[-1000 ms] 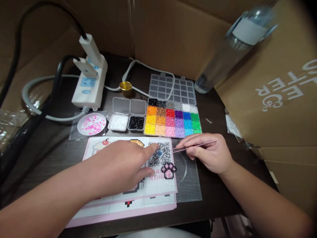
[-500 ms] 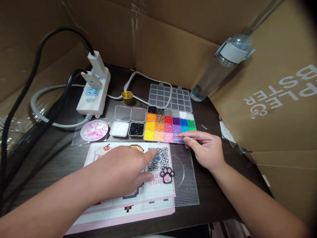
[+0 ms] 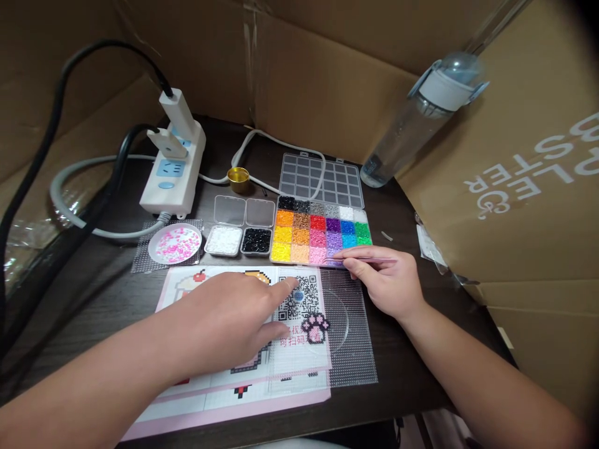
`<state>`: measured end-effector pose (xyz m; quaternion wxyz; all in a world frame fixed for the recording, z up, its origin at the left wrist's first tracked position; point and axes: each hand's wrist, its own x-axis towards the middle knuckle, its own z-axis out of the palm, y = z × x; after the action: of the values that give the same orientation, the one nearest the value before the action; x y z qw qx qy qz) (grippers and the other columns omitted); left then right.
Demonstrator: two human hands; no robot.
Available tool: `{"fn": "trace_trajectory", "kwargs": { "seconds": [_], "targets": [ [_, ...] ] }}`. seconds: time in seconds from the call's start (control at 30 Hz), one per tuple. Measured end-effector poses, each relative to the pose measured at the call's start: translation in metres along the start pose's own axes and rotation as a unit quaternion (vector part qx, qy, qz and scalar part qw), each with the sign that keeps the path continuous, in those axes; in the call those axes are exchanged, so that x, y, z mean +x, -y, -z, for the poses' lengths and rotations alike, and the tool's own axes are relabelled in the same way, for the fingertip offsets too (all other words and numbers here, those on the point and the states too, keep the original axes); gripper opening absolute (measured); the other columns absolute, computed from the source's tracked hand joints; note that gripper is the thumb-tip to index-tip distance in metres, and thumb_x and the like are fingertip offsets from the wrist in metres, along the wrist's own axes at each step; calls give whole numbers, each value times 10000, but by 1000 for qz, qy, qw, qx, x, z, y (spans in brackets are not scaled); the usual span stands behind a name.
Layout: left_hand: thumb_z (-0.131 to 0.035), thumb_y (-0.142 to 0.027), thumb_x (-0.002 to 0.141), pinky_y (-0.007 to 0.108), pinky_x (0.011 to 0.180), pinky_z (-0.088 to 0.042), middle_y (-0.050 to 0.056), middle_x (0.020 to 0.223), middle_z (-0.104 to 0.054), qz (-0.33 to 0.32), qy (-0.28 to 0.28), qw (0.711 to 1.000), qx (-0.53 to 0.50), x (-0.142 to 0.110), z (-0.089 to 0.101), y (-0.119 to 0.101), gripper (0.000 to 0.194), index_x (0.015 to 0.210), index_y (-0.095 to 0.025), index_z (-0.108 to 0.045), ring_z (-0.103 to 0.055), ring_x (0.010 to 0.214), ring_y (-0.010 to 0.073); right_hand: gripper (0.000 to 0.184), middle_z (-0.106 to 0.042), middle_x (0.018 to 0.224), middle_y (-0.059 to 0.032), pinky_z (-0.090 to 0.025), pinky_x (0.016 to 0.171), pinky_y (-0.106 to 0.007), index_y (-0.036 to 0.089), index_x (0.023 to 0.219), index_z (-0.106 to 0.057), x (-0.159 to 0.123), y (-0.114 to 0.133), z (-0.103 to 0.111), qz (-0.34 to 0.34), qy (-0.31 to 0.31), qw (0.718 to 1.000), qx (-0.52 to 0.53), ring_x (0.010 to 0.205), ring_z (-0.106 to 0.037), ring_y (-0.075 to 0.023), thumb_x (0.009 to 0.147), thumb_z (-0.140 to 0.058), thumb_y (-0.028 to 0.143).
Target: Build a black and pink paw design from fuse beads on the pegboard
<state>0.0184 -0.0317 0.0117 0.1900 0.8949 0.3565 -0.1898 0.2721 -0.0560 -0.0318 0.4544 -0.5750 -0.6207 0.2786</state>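
My left hand [image 3: 229,321] lies on a pattern sheet [image 3: 215,374] printed with pixel designs and a QR code, its index finger stretched out and the other fingers loosely curled. My right hand [image 3: 384,280] pinches thin metal tweezers [image 3: 360,259], whose tips reach over the front row of a bead box [image 3: 322,234] with many coloured compartments. A clear pegboard [image 3: 355,349] covers the right part of the sheet, with a small pink and black paw figure [image 3: 315,327] of beads on it.
A white dish of pink beads [image 3: 175,243], two small boxes of white and black beads [image 3: 238,240], a gold cap [image 3: 238,178] and a power strip [image 3: 173,168] with cables sit behind. A water bottle [image 3: 416,125] leans against cardboard walls on all sides.
My right hand moved up with the tweezers from over the pegboard to the front edge of the bead box. My left hand stayed on the sheet; the view shifted slightly.
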Motion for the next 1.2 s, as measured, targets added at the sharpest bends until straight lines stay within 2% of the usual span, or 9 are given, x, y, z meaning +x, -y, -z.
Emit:
{"fn": "trace_trajectory", "kwargs": {
  "seconds": [0.23,0.53,0.6,0.67,0.77,0.83,0.97,1.2],
  "targets": [
    [-577,-421,974,371,658,-536,116,976,-789,1,-2,1000,-5,2,-3,2,624,1569,-264,-474,-736,768,292,92,-835,805,-41,-638,634,-264,219,844,-864,-1,-3,-2,-11,2,1000,15,600,-727,-142,829,-773,221],
    [-556,-446,986,356,629,-487,111,931,-778,-2,1,1000,12,4,-3,2,638,1584,-249,-452,-718,759,291,87,-814,742,-31,-534,519,-223,224,891,-865,-2,-6,6,-21,0,998,59,528,-630,-104,869,-781,227],
    [-556,-462,982,361,638,-483,115,936,-778,-4,-5,1000,14,4,-5,3,637,1574,-245,-466,-719,795,303,77,-827,788,-32,-525,507,-221,238,891,-864,-4,-6,12,-17,38,995,96,519,-619,-98,876,-790,226],
    [-563,-471,973,360,629,-470,112,933,-777,-9,-7,1000,10,5,-7,4,634,1561,-247,-480,-713,792,303,85,-842,863,-41,-552,533,-226,245,877,-863,-6,-4,16,-7,117,985,129,571,-679,-114,881,-789,202],
    [-571,-480,962,350,602,-440,106,925,-777,-12,-9,1000,5,7,-10,5,655,1570,-260,-465,-698,743,289,116,-848,896,-54,-634,694,-277,242,925,-861,-8,-1,19,42,242,951,186,756,-790,-181,864,-807,160],
    [-577,-487,952,345,591,-421,107,927,-778,-12,-20,1000,6,7,-12,6,661,1567,-269,-469,-692,723,287,125,-848,895,-72,-647,731,-296,218,935,-858,-9,-1,19,68,294,931,205,785,-808,-200,847,-820,137],
    [-565,-489,947,346,582,-401,104,929,-784,-26,-45,999,6,7,-15,8,635,1540,-268,-501,-696,731,301,104,-845,872,-96,-642,688,-273,174,906,-849,-8,-4,17,87,330,920,194,764,-812,-200,838,-817,102],
    [-575,-504,941,343,568,-380,103,888,-777,-6,-10,1000,19,8,-9,4,635,1524,-261,-510,-691,714,306,85,-842,856,-106,-649,695,-276,155,887,-839,-6,-4,13,101,324,920,194,762,-816,-205,830,-824,94]
  ]
}}
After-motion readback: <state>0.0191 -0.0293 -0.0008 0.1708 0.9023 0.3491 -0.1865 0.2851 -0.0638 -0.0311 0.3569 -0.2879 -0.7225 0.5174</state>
